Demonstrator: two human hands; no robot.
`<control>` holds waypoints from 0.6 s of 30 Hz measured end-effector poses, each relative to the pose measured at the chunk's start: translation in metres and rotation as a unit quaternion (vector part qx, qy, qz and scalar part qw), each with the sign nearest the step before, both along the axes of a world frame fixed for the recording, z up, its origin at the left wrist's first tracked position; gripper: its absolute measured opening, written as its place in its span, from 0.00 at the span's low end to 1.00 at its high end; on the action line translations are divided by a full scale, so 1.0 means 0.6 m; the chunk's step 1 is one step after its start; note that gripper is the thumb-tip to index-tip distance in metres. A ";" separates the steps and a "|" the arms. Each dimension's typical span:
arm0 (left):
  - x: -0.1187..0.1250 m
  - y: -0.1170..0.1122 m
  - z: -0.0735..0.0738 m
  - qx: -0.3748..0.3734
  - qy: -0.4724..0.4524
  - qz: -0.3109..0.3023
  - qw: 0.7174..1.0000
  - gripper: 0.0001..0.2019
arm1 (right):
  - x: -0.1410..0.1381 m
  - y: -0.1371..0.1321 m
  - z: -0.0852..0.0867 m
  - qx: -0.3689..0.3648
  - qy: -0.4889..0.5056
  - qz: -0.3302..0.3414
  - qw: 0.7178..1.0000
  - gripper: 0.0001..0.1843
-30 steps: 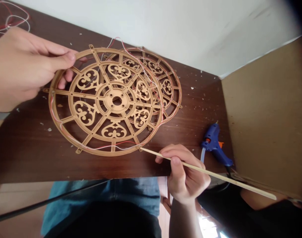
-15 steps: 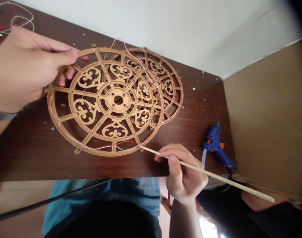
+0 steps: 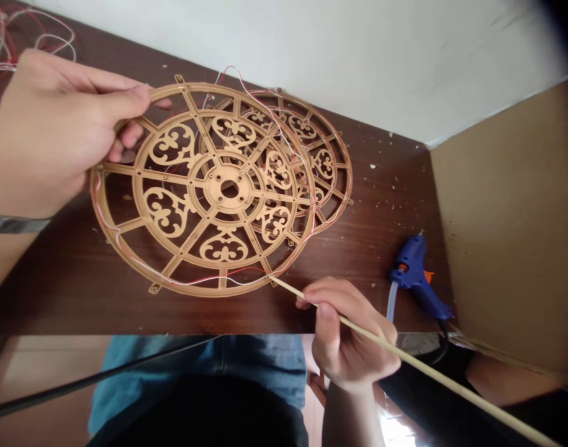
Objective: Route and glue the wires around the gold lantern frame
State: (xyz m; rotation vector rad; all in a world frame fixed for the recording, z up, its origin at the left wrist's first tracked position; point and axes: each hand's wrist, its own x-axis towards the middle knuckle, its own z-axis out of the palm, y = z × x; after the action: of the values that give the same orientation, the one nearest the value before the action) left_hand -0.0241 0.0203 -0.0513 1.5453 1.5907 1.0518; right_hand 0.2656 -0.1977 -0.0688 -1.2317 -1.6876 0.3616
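A large round fretwork wooden wheel (image 3: 204, 189) with scroll cut-outs lies over a second, similar wheel (image 3: 328, 167) on the dark brown table (image 3: 55, 279). Thin red and white wires (image 3: 209, 279) run along its rim. My left hand (image 3: 55, 130) pinches the upper left rim between thumb and fingers. My right hand (image 3: 349, 335) is closed on a long thin wooden stick (image 3: 405, 357), its tip touching the wheel's lower right rim.
A blue hot glue gun (image 3: 416, 276) lies on the table to the right, its cord trailing off the edge. A brown cardboard sheet (image 3: 511, 230) stands at the right. Loose wires (image 3: 13, 31) lie at the far left corner. A white wall runs behind.
The view has shifted slightly; the wheel and glue gun sit a little more to the right. My hands keep their hold, and the stick now points more steeply toward the lower right.
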 end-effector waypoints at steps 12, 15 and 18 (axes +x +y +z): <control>0.012 -0.013 0.017 -0.040 -0.019 0.004 0.999 0.11 | -0.001 -0.031 0.003 0.054 -0.113 0.017 0.992 0.10; 0.013 -0.015 0.017 -0.031 -0.021 0.011 0.999 0.10 | -0.008 -0.032 0.004 0.045 -0.101 0.012 0.994 0.11; 0.013 -0.015 0.016 -0.030 -0.016 0.019 0.999 0.10 | -0.012 -0.032 0.005 0.041 -0.096 0.012 0.995 0.11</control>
State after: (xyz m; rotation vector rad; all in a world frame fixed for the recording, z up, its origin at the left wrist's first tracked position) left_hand -0.0161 0.0111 -0.0415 1.4567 1.6209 1.0363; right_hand 0.2581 -0.2169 -0.0658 -1.2180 -1.8621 0.1909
